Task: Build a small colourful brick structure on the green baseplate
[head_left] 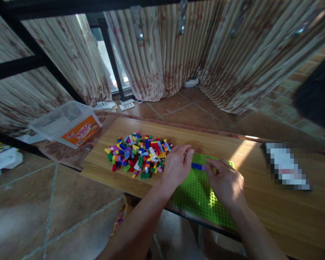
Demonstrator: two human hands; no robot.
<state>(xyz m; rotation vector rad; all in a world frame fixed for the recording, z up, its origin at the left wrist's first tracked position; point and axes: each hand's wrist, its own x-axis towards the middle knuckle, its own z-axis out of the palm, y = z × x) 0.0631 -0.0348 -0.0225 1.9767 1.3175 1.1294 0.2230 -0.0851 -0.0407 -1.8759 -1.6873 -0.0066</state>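
A bright green studded baseplate (197, 196) lies on the wooden table under my two hands. A row with a blue brick (197, 166) and a purple brick (204, 168) sits near its far edge. My right hand (226, 182) pinches at the purple brick's right end with thumb and fingertips. At the row's left end, my left hand (178, 164) is closed, thumb close to bent fingers; whatever it grips is hidden. Just left of that hand spreads a heap of loose toy bricks (141, 153) in many colours.
A clear plastic tub (56, 121) with an orange label stands beyond the left end of the wooden table (260, 213). A dark-edged object with a pixelated surface (287, 166) lies at the right. Striped curtains (162, 54) hang behind a tiled floor (178, 106).
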